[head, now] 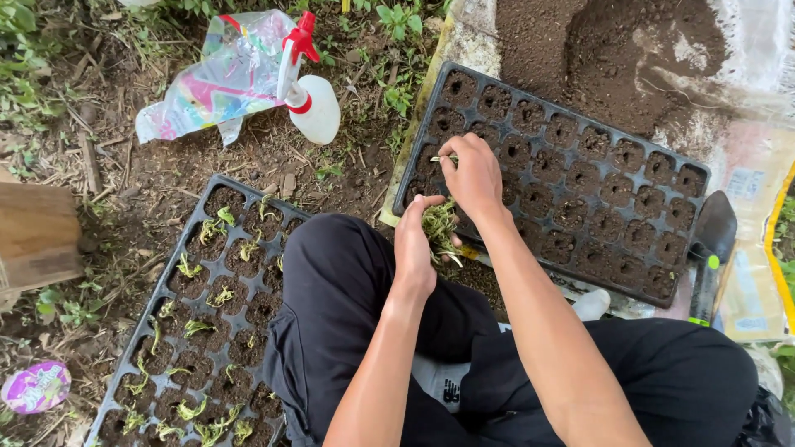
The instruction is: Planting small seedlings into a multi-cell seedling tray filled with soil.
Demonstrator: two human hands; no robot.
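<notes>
Green seedlings (439,225) sit bunched in the left hand (416,244), fingers curled round the clump; just right of it and slightly farther out, the right hand (474,175) pinches one thin sprout (442,159) between fingertips, its stem lying sideways over the soil-filled black tray (662,178), directly above a near-corner cell.

Left hand (414,244) cups seedling clump (439,225); right hand (474,175) pinches one seedling over black tray (662,157).
</notes>
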